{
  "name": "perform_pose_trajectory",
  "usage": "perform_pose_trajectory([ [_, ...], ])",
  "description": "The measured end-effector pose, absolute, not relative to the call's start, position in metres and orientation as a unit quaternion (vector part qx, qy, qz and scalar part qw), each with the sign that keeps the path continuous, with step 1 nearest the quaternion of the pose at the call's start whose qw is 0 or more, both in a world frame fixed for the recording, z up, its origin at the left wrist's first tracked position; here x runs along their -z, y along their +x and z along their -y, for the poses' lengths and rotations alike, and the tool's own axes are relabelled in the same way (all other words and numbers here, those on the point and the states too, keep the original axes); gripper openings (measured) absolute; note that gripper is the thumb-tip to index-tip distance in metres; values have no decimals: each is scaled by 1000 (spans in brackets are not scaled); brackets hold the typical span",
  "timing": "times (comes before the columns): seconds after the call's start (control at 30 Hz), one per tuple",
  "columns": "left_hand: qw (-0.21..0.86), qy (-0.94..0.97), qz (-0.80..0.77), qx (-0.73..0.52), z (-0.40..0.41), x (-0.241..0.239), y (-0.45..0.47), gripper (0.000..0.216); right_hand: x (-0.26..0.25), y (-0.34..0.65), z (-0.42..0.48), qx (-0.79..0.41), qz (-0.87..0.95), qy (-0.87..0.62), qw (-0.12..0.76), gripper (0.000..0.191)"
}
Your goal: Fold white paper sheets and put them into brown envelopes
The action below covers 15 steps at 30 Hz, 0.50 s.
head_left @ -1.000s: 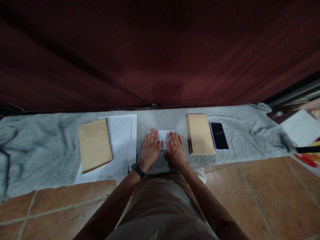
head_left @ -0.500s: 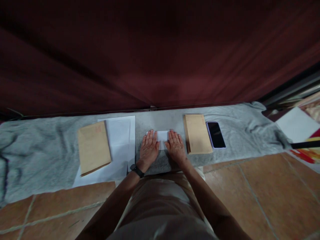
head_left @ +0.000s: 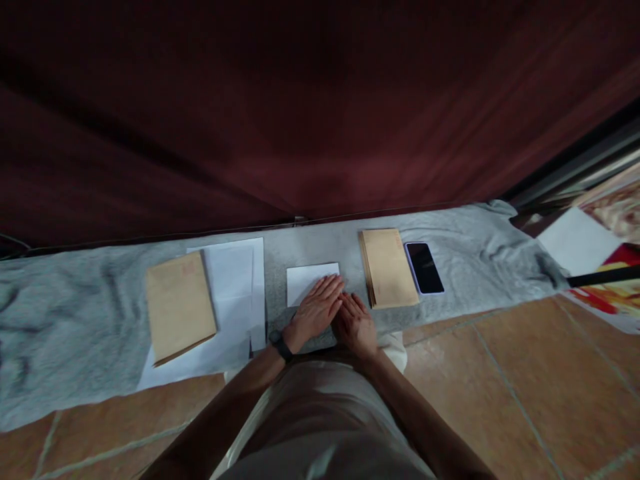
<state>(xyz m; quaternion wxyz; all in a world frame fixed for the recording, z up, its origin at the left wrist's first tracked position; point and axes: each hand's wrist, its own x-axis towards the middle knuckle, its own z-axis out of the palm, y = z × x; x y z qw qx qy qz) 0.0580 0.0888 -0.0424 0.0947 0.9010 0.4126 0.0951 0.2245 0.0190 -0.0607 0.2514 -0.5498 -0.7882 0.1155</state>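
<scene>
A small white folded paper (head_left: 302,280) lies on the grey cloth in front of me, its lower right part covered by my left hand. My left hand (head_left: 319,303) rests flat on the paper with fingers stretched toward the upper right; a dark watch band circles that wrist. Close beside it, my right hand (head_left: 355,323) lies low at the paper's right side, fingers extended and near the left fingertips. Whether the right fingers touch the paper is hard to see. To the right is a stack of brown envelopes (head_left: 393,269).
A phone (head_left: 425,268) lies right of the envelopes. More brown envelopes (head_left: 180,307) sit on white sheets (head_left: 231,293) at left. Grey cloth (head_left: 100,300) covers the narrow surface, with a dark red curtain (head_left: 320,133) behind and floor tiles (head_left: 465,373) below.
My left hand has slid right across the paper, from its left edge to its right. My right hand has come off the paper's right edge and moved down toward me.
</scene>
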Motion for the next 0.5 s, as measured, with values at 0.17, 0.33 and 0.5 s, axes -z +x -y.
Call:
perform_pose_trajectory([
  [0.17, 90, 910, -395, -86, -106, 52, 60, 54, 61, 225, -20, -108, 792, -548, 246, 45],
  [0.33, 66, 911, -399, -85, -122, 53, 57, 56, 60, 226, -22, -114, 793, -549, 237, 51],
  [0.5, 55, 900, -421, -95, -128, 53, 61, 57, 59, 225, -23, -112, 796, -546, 233, 53],
])
